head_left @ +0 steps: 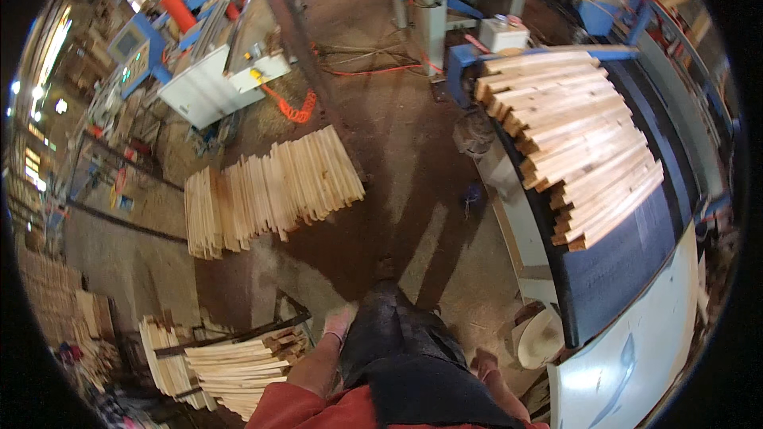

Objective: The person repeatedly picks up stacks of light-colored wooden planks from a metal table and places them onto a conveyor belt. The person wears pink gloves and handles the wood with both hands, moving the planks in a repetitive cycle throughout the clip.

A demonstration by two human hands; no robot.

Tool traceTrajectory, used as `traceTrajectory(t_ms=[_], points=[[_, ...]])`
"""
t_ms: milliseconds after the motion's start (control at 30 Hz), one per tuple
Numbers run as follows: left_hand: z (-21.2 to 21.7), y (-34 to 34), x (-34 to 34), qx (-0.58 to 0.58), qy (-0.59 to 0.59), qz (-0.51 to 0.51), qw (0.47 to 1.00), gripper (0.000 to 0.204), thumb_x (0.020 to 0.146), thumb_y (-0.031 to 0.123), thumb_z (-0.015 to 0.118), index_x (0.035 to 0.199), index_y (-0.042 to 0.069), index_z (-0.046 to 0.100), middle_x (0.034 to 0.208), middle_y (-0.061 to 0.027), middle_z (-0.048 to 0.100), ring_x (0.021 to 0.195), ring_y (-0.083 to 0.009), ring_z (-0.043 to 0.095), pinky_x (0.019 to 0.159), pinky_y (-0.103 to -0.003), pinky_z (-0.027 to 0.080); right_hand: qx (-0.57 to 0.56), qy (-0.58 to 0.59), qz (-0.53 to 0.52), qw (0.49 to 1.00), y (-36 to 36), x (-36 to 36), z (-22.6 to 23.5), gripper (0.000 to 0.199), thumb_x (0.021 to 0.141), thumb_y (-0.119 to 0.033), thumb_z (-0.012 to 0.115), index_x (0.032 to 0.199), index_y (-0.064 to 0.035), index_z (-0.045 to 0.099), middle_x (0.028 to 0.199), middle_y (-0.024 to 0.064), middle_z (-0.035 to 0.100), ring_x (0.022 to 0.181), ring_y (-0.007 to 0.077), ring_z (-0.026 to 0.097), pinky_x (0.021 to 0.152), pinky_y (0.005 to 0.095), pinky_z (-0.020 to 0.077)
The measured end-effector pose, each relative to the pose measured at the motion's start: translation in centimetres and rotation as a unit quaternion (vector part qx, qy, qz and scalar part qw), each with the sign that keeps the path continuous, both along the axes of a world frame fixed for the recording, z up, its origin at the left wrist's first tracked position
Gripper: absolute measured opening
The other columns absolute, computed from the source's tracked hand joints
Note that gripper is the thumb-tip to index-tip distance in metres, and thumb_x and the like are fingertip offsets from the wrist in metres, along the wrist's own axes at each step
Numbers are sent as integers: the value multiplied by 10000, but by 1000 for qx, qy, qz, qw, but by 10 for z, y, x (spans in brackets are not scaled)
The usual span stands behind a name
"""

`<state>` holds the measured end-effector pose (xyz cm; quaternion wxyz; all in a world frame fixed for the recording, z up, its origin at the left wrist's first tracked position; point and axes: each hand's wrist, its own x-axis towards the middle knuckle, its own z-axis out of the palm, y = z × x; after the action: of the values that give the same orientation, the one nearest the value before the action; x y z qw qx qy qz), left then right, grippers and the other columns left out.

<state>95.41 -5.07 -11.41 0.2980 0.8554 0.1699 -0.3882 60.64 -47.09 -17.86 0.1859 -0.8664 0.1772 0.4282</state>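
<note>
My left hand hangs beside my left thigh, near a rack of wooden strips at the lower left. It seems to hold nothing, but its fingers are too foreshortened to make out. Low on the other side, my right hand is by my right hip, apart from the conveyor belt. Its fingers are small and partly hidden. On that black belt lies a row of wooden slats side by side, their ends uneven. A dark apron covers my front.
More wooden strips lie in a row at left centre. Beyond them stands a white machine cabinet with a coiled orange air hose. A pale panel adjoins the belt, with a round disc below its side.
</note>
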Motion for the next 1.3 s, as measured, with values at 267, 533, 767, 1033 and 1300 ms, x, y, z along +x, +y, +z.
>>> traceTrajectory(t_ms=[267, 533, 767, 1033, 1300], points=[[-4, 88, 72, 18, -52, 277, 959, 657, 976, 540, 587, 1322, 0, 730, 1350, -266, 709, 1263, -428, 659, 1063, -475, 482, -7, -46, 180, 983, -18, 15, -58, 278, 1016, -325, 645, 1145, -104, 753, 1036, 60, 747, 906, 258, 703, 864, 413, 568], [-113, 236, 155, 10, 19, 203, 979, 677, 986, 518, 563, 1320, -54, 705, 1333, -290, 711, 1264, -448, 661, 1046, -502, 495, 261, -122, -411, 865, 62, 444, 45, 166, 1039, -174, 591, 1114, -91, 714, 1075, 81, 722, 917, 216, 709, 838, 375, 598], [-137, 297, 346, 2, -101, -12, 995, 396, 1017, 349, 549, 1149, 21, 727, 1127, -286, 727, 1120, -477, 683, 940, -537, 510, 244, -12, -304, 921, 274, 723, 133, 630, 987, -340, 720, 1482, 31, 600, 1333, 107, 692, 1164, 205, 636, 1011, 331, 510], [-166, 293, 482, -130, 50, 384, 913, 392, 989, 403, 618, 1017, 34, 745, 921, -188, 706, 861, -351, 640, 817, -465, 500, 174, 88, -151, 969, 331, 827, 3, 598, 1038, -384, 641, 1522, -36, 591, 1594, 196, 569, 1475, 353, 540, 1206, 372, 428], [-349, 291, 425, -157, 12, 313, 937, 398, 991, 462, 697, 1127, 90, 661, 984, -81, 671, 965, -285, 701, 830, -420, 533, 96, 88, 453, 882, 285, 869, -168, 449, 1055, -225, 535, 1493, -162, 609, 1628, 156, 512, 1532, 361, 439, 1223, 472, 425]])
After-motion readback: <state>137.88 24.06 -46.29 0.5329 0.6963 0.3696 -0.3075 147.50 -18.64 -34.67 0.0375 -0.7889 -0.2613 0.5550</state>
